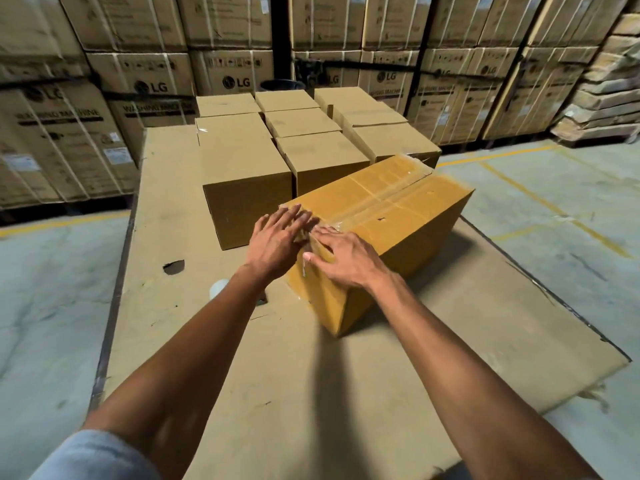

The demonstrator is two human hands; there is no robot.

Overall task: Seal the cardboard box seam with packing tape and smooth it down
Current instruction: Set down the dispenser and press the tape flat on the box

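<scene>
- One long yellow-brown cardboard box (398, 216), clear packing tape (377, 202) along its seam.
- Left hand (277, 237) and right hand (346, 258): both flat, fingers spread, pressing the near end; holding nothing.
- Nine plain brown cartons (242, 161) behind.

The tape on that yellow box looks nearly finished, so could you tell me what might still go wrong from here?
1. The tape looks wrinkled at the far end of the box, so it may lift there.
2. Both the left hand and right hand press only the near corner; the rest may stay unsmoothed.
3. The box sits askew, so pushing could slide it.
</scene>
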